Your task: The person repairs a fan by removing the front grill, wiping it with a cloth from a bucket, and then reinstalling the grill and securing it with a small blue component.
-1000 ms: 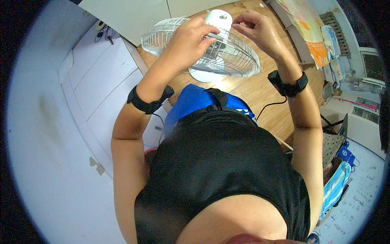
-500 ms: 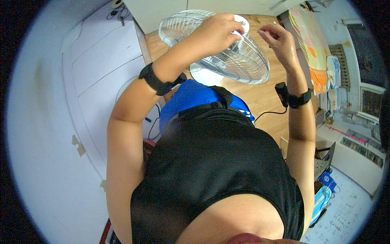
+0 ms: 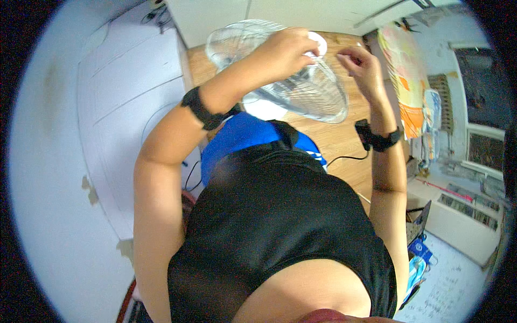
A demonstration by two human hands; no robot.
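An electric fan (image 3: 323, 99) with a pale wire cage stands in front of me, its white round base (image 3: 266, 109) partly hidden below the cage. My left hand (image 3: 293, 51) reaches over the cage with its fingers curled inward beside a white round part (image 3: 319, 44). What those fingertips hold is too small and blurred to make out. To the right of the cage, apart from it, my right hand (image 3: 362, 67) is raised with thumb and fingers drawn together. Anything inside that pinch cannot be made out. Each forearm wears a black strap.
Wooden floor (image 3: 344, 126) surrounds the fan. A white panelled surface (image 3: 129, 97) runs along the left. At the right lie a colourful cloth-covered surface (image 3: 404, 81), a radiator (image 3: 441, 102) and a window (image 3: 484, 91). A black cable (image 3: 347, 158) hangs from my right wrist strap.
The whole view has shifted, putting the fan and both hands slightly lower and further left. Both hands keep nearly the same pose and place relative to the fan.
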